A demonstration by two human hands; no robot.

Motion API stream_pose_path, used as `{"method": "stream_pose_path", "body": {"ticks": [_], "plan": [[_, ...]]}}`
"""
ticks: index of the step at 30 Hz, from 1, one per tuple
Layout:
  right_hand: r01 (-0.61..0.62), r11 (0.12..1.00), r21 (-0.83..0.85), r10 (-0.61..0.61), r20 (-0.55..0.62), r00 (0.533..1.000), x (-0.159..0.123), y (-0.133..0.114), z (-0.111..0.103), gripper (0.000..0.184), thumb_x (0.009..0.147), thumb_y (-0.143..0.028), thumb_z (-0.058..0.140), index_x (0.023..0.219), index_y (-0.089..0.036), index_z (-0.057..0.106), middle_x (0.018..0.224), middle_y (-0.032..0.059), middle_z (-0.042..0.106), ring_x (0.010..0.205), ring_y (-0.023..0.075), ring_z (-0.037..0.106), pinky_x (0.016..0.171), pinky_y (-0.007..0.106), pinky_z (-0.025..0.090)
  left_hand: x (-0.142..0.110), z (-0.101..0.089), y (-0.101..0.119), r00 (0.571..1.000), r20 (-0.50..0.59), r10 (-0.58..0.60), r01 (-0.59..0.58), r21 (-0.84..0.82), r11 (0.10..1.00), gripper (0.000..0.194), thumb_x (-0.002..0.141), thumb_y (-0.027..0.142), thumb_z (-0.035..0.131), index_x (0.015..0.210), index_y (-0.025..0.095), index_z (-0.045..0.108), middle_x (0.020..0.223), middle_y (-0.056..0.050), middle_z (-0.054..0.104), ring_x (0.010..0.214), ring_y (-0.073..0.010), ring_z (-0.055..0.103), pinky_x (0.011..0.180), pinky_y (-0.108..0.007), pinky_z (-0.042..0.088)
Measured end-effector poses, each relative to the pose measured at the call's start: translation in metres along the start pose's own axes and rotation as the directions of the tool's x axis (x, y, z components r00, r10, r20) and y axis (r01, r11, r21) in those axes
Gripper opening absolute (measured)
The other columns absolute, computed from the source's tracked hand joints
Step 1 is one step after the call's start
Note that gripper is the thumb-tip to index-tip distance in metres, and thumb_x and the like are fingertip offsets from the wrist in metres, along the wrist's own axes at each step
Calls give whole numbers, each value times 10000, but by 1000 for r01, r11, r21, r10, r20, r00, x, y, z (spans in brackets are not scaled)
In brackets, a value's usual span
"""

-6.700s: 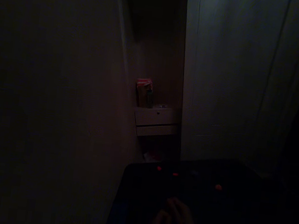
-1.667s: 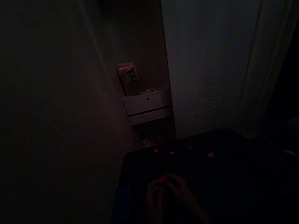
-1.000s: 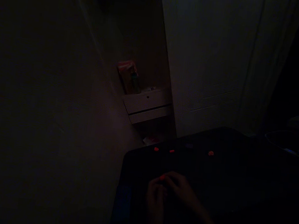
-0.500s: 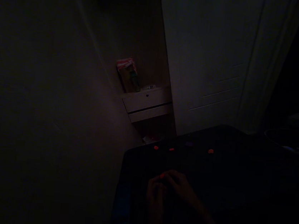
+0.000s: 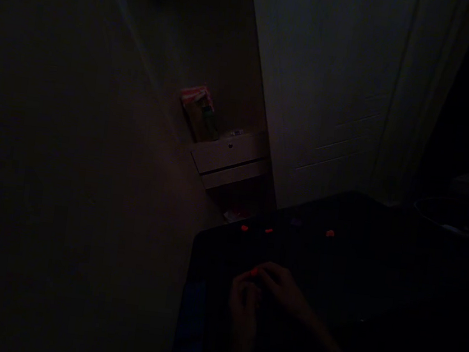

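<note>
Both hands meet above a dark surface [image 5: 292, 262] in very dim light. A small bright orange-red piece [image 5: 254, 272] shows between their fingertips; its kind is too dark to make out. My left hand [image 5: 243, 300] is closed, with its fingers curled up to the piece. My right hand [image 5: 279, 283] comes in from the right, and its fingers pinch the same piece. Beyond the hands lie three more orange-red pieces: one at the left [image 5: 244, 228], a thin one [image 5: 269, 231], and one farther right [image 5: 330, 233]. A dim purple piece [image 5: 296, 221] lies among them.
A pale wall [image 5: 86, 210] rises at the left. Behind the surface stand a drawer unit [image 5: 232, 156] with a red-and-brown packet [image 5: 199, 115] on it, and a large pale panel [image 5: 324, 96]. A dark blue item [image 5: 192, 318] lies along the left edge.
The whole view has shifted slightly, so things sit a little higher. Both hands keep nearly the same pose around the orange-red piece.
</note>
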State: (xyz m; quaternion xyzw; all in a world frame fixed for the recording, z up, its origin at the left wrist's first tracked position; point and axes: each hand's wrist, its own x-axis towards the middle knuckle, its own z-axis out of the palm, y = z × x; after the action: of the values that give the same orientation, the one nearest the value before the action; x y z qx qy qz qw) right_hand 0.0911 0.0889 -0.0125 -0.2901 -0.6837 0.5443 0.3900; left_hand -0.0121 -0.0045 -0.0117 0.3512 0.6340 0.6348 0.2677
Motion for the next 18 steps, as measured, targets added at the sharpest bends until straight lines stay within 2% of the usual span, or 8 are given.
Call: {"method": "stream_pose_path", "body": {"ticks": [18], "plan": [[7, 1000, -16, -7, 4, 1000, 0, -7, -3, 326, 967, -411, 520, 970, -186, 756, 1000, 92, 765, 958, 264, 703, 882, 371, 506, 1, 1, -2, 1000, 13, -28, 28, -24, 999, 346, 900, 395, 619, 1129, 137, 621, 783, -40, 672, 646, -148, 595, 601, -247, 472]]}}
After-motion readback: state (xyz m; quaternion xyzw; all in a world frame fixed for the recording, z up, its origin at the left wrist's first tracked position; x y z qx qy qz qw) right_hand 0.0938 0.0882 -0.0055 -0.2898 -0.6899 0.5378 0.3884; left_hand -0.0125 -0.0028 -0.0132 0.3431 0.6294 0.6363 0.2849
